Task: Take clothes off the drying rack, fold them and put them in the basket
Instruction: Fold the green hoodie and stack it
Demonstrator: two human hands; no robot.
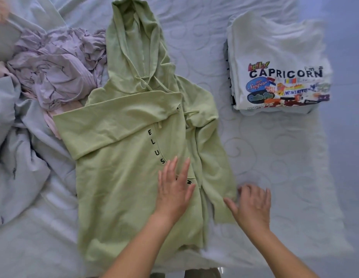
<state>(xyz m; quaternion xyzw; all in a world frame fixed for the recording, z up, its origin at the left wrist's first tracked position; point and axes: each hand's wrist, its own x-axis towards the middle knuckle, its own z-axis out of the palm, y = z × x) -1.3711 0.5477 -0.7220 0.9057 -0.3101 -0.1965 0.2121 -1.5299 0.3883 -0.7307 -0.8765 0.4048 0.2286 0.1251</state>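
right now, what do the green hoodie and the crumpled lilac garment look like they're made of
Green hoodie: probably a thick, matte sweatshirt knit, cotton-like; it lies in soft, rounded folds with no shine.
Lilac garment: seems a thinner, lighter fabric with a faint sheen; it holds many sharp, fine creases.
The exact fibre of either cannot be told.
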